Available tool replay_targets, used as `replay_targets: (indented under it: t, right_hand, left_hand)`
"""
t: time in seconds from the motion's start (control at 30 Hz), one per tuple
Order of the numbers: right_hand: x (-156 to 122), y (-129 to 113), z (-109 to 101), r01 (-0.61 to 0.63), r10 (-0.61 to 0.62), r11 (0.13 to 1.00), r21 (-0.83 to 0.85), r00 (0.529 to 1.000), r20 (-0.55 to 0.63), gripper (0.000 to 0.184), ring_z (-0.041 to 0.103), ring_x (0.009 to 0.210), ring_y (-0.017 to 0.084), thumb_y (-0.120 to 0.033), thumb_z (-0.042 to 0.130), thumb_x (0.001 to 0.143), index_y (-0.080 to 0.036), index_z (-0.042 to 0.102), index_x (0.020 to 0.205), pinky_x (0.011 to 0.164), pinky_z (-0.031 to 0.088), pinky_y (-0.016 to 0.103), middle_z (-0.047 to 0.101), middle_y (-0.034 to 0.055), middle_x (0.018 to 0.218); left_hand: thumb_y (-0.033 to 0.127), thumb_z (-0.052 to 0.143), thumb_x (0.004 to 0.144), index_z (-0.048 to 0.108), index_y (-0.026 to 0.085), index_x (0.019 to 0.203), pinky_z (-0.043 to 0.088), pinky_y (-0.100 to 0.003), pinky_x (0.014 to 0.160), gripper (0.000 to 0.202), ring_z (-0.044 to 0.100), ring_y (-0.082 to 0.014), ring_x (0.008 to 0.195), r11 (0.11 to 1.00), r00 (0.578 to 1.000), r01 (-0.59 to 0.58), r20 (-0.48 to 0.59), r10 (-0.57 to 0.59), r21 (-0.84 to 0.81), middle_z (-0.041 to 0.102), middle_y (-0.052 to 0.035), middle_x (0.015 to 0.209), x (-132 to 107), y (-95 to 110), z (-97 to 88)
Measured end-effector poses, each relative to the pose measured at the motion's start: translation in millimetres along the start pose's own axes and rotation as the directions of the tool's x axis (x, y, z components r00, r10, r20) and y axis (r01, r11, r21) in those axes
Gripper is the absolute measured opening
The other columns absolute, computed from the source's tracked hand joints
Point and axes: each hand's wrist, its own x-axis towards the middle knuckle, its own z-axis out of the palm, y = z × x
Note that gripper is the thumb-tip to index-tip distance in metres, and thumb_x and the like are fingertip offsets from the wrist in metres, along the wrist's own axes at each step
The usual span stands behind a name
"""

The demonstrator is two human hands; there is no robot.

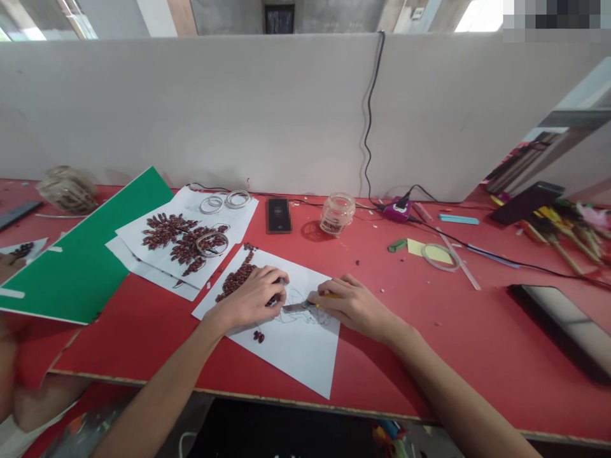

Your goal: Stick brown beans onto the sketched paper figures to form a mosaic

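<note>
A white sheet (296, 343) with a faint pencil drawing lies on the red table (420, 331) in front of me. Dark red-brown seeds (237, 278) are stuck in a band along the sheet's upper left. My left hand (255, 296) rests on the sheet over the seeds, fingers curled and pressing down. My right hand (351, 303) is closed on a yellow-handled craft knife (305, 305), whose blade tip lies on the drawing between the two hands. A few loose seeds (258, 336) sit on the paper below my left wrist.
Left of the sheet lie more seed-covered papers (179, 238), tape rolls (225, 200) and a green board (81, 261). A black phone (279, 215), a glass jar (337, 214), a purple glue gun (398, 208) with cable, a yellow note and sticks lie behind. Another person's arm (9, 356) shows at the far left.
</note>
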Motion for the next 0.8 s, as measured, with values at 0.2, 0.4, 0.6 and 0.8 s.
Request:
replay_targets:
  t: [0.2, 0.4, 0.6, 0.8]
  right_hand:
    - [-0.7, 0.7, 1.2, 0.013, -0.013, 1.0, 0.007, 1.0, -0.011, 0.033, 0.065, 0.087, 0.016, -0.017, 0.042, 0.11, -0.024, 0.068, 0.129, 0.081, 0.036, 0.033, 0.07, 0.007, 0.107]
    - [-1.6, 1.1, 1.5, 0.009, -0.009, 1.0, 0.008, 1.0, 0.0, 0.034, 0.065, 0.087, 0.016, -0.016, 0.041, 0.11, -0.024, 0.068, 0.129, 0.082, 0.037, 0.033, 0.07, 0.007, 0.108]
    - [-1.7, 1.0, 1.2, -0.009, 0.009, 0.999, 0.04, 1.0, -0.016, 0.033, 0.066, 0.089, 0.016, -0.021, 0.042, 0.111, -0.024, 0.068, 0.13, 0.082, 0.039, 0.033, 0.071, 0.0073, 0.108]
    - [-1.7, 0.7, 1.9, -0.022, 0.023, 0.999, 0.027, 1.0, -0.022, 0.033, 0.066, 0.09, 0.017, -0.021, 0.042, 0.111, -0.025, 0.069, 0.13, 0.081, 0.039, 0.033, 0.071, 0.0074, 0.107]
  left_hand:
    - [0.015, 0.055, 0.095, 0.062, 0.022, 0.084, 0.04, -0.044, 0.112, 0.015, 0.05, -0.0266, 0.131, 1.0, 1.0, 0.016, -0.014, -0.017, -0.014, 0.06, -0.0062, 0.128, -0.9, 0.2, -0.6]
    - [0.016, 0.055, 0.095, 0.061, 0.022, 0.085, 0.043, -0.042, 0.11, 0.013, 0.047, -0.0263, 0.13, 0.997, 0.999, 0.047, -0.014, -0.047, -0.058, 0.057, -0.0068, 0.128, -2.4, -1.5, 0.1]
    - [0.016, 0.054, 0.095, 0.061, 0.022, 0.085, 0.044, -0.042, 0.11, 0.013, 0.046, -0.0264, 0.13, 0.996, 0.998, 0.058, -0.019, -0.059, -0.072, 0.056, -0.0072, 0.128, -3.9, -3.9, 1.4]
    - [0.016, 0.056, 0.094, 0.062, 0.022, 0.084, 0.046, -0.041, 0.11, 0.013, 0.047, -0.0264, 0.129, 0.994, 0.997, 0.055, -0.039, -0.059, -0.095, 0.056, -0.0076, 0.127, -3.4, -3.7, 1.0]
